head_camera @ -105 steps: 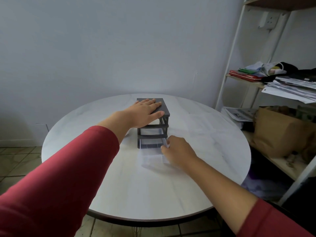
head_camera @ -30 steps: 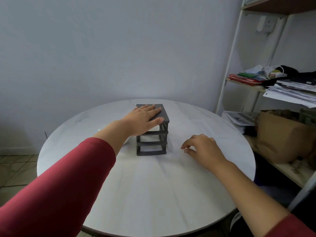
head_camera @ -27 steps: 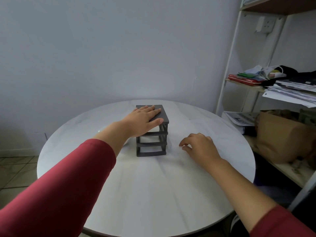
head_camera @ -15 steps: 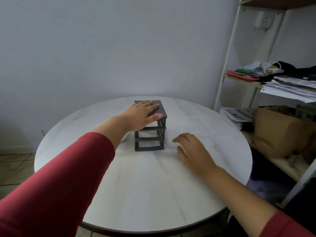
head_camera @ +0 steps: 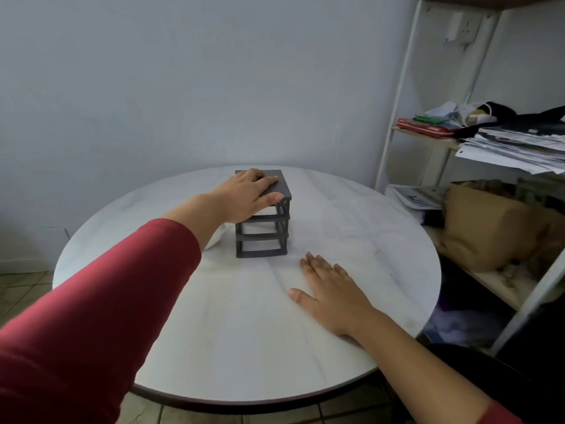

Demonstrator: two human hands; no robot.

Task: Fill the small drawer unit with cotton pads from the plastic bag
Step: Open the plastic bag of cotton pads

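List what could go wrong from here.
1. The unit is small and narrow. Only the left hand, resting flat on its top, steadies it, so tugging a drawer could slide or tip it.
2. A white thing, possibly the bag, lies left of the unit, half hidden behind the left forearm. The right hand, flat on the table, would have to reach across and might knock the unit.
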